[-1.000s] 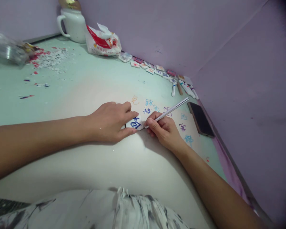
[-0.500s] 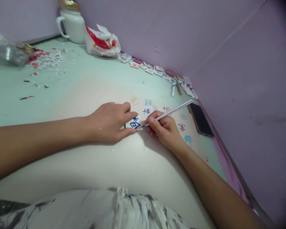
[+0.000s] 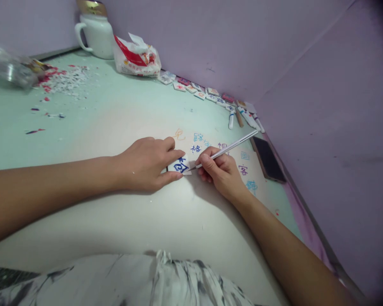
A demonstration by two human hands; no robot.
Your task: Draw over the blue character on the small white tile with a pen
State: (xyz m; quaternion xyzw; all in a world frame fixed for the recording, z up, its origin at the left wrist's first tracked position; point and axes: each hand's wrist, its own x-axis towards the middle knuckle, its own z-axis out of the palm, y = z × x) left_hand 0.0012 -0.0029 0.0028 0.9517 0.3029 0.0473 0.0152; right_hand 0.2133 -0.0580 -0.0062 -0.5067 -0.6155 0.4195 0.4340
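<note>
My left hand (image 3: 145,163) lies on the table and pinches a small white tile (image 3: 179,165) with a dark blue character between thumb and forefinger. My right hand (image 3: 219,172) grips a thin silver tool (image 3: 230,148) like a pen, its tip touching the tile's right edge. Coloured characters (image 3: 196,148) are written on the tabletop just behind both hands.
A black phone (image 3: 267,159) lies right of my right hand near the wall. A row of small tiles (image 3: 207,92) and marker pens (image 3: 247,117) lines the back wall. A white jug (image 3: 96,29), a red-and-white bag (image 3: 137,57) and scattered chips (image 3: 65,78) sit far left.
The silver tool's tip has shifted slightly along the tile's right edge and my right hand moved a little; my left hand stays put on the tile.
</note>
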